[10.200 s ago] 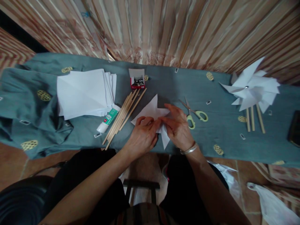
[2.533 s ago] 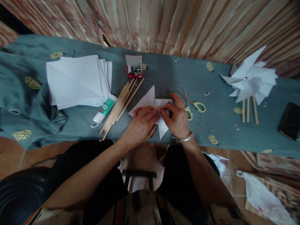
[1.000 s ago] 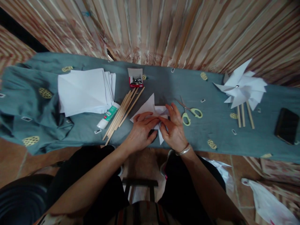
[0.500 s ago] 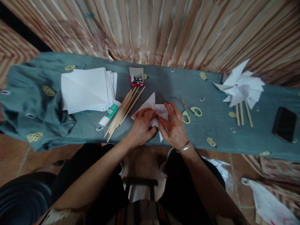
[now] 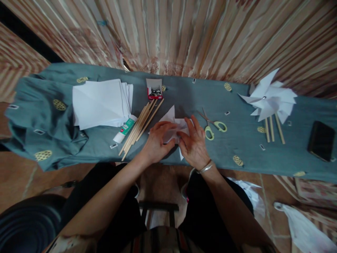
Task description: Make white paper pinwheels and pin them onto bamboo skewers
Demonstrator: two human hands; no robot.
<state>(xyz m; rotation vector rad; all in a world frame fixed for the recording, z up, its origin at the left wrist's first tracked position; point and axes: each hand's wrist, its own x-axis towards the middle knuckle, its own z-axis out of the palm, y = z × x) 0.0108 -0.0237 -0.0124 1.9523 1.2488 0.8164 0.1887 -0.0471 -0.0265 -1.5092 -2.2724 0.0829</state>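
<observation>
A white paper pinwheel, its pointed blades partly folded inward, lies at the front middle of the cloth under both hands. From the left, my left hand grips it, fingers across the top and thumb near the front edge. My right hand, with a bracelet at the wrist, holds the other side, thumb by the centre and fingers bent over the right blade. The fingers hide much of the centre. Just right of that hand lie green-handled scissors. To the left are several wooden sticks.
A glue stick touches the sticks, beside a stack of white paper. An open box of metal pins stands behind. Finished pinwheels on sticks and a black phone lie right on the green cloth.
My left thumb and fingers have parted a little, showing more paper between them. Both hands stay at the pinwheel. The whole view has shifted slightly.
</observation>
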